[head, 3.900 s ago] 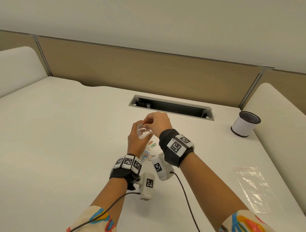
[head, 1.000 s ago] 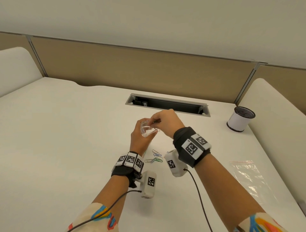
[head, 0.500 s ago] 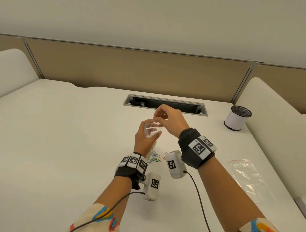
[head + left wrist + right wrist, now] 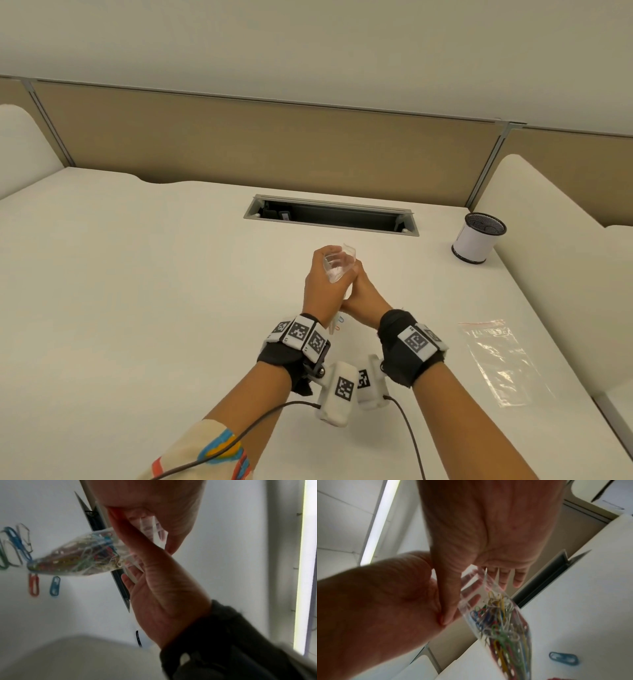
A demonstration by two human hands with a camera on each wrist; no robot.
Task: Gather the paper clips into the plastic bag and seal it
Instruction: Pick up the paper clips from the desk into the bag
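My left hand (image 4: 318,287) holds a small clear plastic bag (image 4: 337,267) up above the white table (image 4: 137,274), gripping it near its open mouth. In the left wrist view the bag (image 4: 77,555) hangs full of coloured paper clips. My right hand (image 4: 363,298) lies against the left palm just below the bag mouth. Its fingers (image 4: 505,577) are straight behind the bag (image 4: 501,622), and I see no clip in it. Loose clips (image 4: 339,323) lie on the table under the hands: a red one (image 4: 33,586), a blue one (image 4: 54,584) and a few more (image 4: 12,543).
A second clear zip bag (image 4: 503,363) lies flat on the table at the right. A white pen cup (image 4: 479,241) with a black mesh rim stands at the far right. A cable slot (image 4: 330,219) is set into the table beyond the hands. Wrist camera cables trail toward me.
My right hand has dropped from over the bag mouth to beside the left palm. The left hand still holds the bag up.
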